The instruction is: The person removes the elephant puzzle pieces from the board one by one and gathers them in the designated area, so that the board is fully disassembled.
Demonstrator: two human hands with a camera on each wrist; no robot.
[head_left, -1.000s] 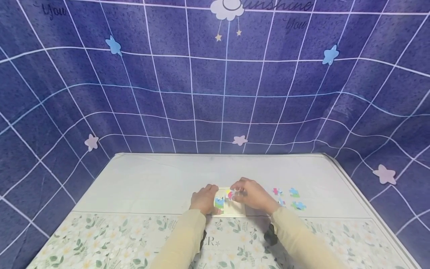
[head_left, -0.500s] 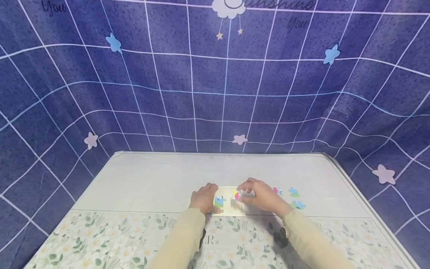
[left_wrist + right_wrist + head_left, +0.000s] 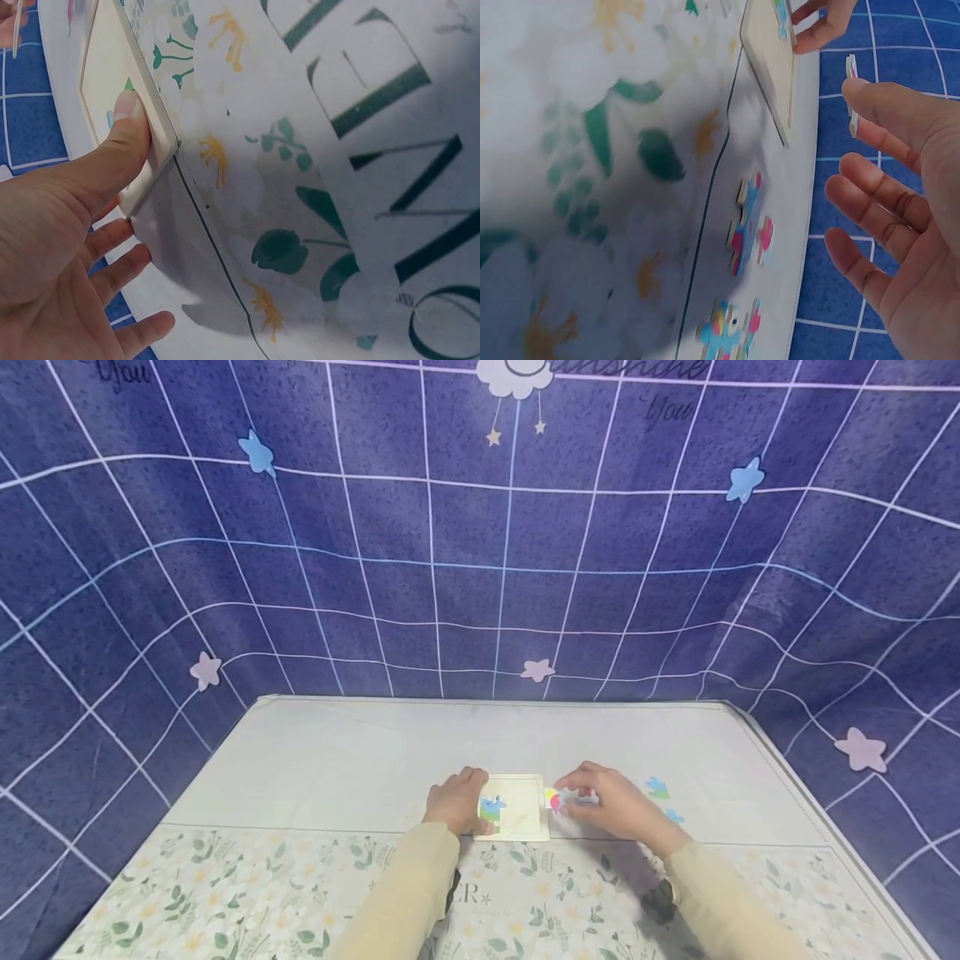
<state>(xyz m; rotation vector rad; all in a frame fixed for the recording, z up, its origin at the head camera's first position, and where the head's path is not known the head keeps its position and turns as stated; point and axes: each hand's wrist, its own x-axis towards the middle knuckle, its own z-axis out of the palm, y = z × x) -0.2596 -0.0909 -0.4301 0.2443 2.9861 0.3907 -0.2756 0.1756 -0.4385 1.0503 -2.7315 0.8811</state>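
Observation:
My left hand (image 3: 455, 803) holds the left side of a pale wooden puzzle tray (image 3: 527, 817), its thumb (image 3: 129, 112) on the tray's near corner. A blue and green jigsaw piece (image 3: 491, 808) lies inside the tray at the left, partly covered by the thumb in the left wrist view. Just off the tray's right edge, my right hand (image 3: 613, 800) pinches another jigsaw piece (image 3: 553, 800), yellow and pink, between thumb and index finger. In the right wrist view this piece (image 3: 852, 97) appears edge-on, raised above the table, with the other fingers loosely bent.
Several loose jigsaw pieces lie right of the tray; the head view shows a blue-green piece (image 3: 657, 788), while the right wrist view shows a blue and pink piece (image 3: 744, 225). A floral mat (image 3: 247, 893) covers the near table. A blue grid curtain (image 3: 390, 585) stands behind.
My right hand has moved right with the pinched jigsaw piece, from above the tray to beyond its right edge. It now covers some loose pieces. The left hand stays in place.

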